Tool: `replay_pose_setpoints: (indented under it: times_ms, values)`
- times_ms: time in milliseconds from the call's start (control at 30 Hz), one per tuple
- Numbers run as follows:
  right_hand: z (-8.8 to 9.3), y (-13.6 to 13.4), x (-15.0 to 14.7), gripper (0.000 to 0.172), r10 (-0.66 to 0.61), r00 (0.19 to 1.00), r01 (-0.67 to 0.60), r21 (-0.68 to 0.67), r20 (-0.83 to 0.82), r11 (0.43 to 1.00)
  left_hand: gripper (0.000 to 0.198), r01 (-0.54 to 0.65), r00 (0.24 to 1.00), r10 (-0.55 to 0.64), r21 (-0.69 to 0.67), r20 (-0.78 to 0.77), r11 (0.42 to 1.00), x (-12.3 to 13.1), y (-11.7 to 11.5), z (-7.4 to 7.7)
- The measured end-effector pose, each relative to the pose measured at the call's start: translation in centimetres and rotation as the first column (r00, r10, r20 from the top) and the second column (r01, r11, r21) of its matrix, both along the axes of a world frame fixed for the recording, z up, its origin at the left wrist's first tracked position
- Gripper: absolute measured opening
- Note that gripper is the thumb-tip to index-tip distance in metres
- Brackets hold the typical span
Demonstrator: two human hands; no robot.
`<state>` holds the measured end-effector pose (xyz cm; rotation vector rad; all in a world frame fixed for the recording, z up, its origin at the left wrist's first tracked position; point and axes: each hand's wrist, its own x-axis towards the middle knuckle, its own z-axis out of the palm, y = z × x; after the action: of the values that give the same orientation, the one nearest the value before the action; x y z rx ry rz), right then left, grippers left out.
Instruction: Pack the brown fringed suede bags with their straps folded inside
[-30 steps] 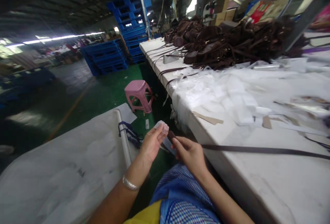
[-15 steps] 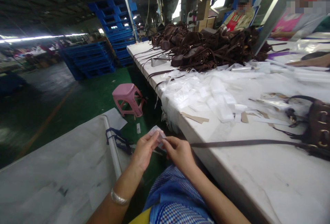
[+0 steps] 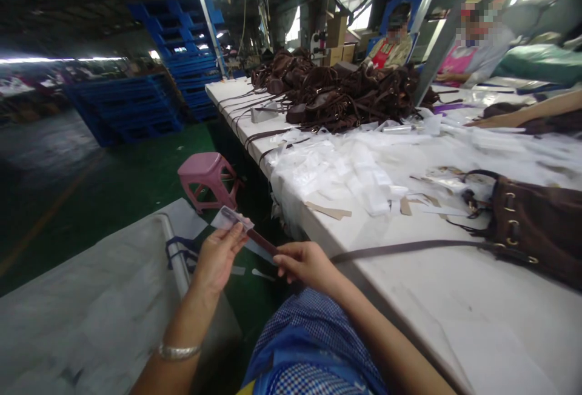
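My left hand (image 3: 217, 257) pinches the wrapped end of a brown strap (image 3: 261, 241), where a small clear plastic sleeve (image 3: 231, 218) covers the tip. My right hand (image 3: 304, 262) is closed on the same strap a little further along, just off the table's near edge. The strap (image 3: 409, 247) runs right across the white table (image 3: 454, 304) to a brown leather bag (image 3: 536, 225) lying on its side. Both hands hover above my lap, over blue checked cloth (image 3: 313, 346).
A heap of white plastic sleeves (image 3: 345, 168) and a pile of brown bags (image 3: 345, 89) lie further up the table. A white cart (image 3: 91, 304) stands at my left. A pink stool (image 3: 207, 177) and blue pallets (image 3: 136, 101) stand on the green floor. Other people sit across the table.
My hands have drawn apart: the left one moved left with the sleeved strap end, so a stretch of strap now shows between them. The view swung right, bringing the brown bag into sight.
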<state>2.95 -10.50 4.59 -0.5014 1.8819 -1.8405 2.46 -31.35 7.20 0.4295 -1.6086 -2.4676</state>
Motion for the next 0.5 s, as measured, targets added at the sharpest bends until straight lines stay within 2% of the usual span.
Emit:
replay_pose_setpoints:
  times_ms: [33, 133, 200, 267, 367, 433, 500]
  values:
    - [0.7, -0.3, -0.4, 0.031, -0.013, 0.999, 0.013, 0.013, -0.034, 1.0, 0.034, 0.03, 0.999, -0.03, 0.006, 0.014, 1.0, 0.4, 0.7, -0.2]
    - [2.5, -1.1, -1.7, 0.054, -0.05, 0.99, 0.056, 0.041, -0.133, 0.998, 0.032, 0.149, 0.988, -0.148, -0.013, 0.043, 0.989, 1.3, 2.6, -0.5]
    - [3.2, -1.4, -2.2, 0.065, -0.042, 0.98, 0.049, 0.029, -0.196, 0.998, 0.029, 0.193, 0.981, -0.192, -0.022, 0.034, 0.981, 1.4, 2.7, -0.4]
    - [3.1, -1.2, -2.3, 0.071, 0.008, 0.977, -0.005, 0.013, -0.213, 1.0, 0.028, 0.125, 0.992, -0.125, -0.003, -0.005, 0.992, 0.8, 1.5, 0.0]
    - [2.1, -0.4, -2.4, 0.057, 0.14, 0.984, -0.136, 0.044, -0.106, 0.99, 0.029, -0.061, 0.997, 0.063, 0.05, -0.044, 0.997, -0.4, -1.5, 0.4]
    - [1.8, -0.2, -2.8, 0.052, 0.171, 0.983, -0.164, 0.091, -0.068, 0.982, 0.031, -0.086, 0.996, 0.089, 0.072, -0.03, 0.994, -1.0, -2.8, 0.2]
    - [2.4, -0.7, -3.5, 0.06, 0.154, 0.981, -0.137, 0.14, -0.118, 0.981, 0.034, -0.04, 0.999, 0.041, 0.084, -0.008, 0.996, -1.1, -2.5, 0.0]
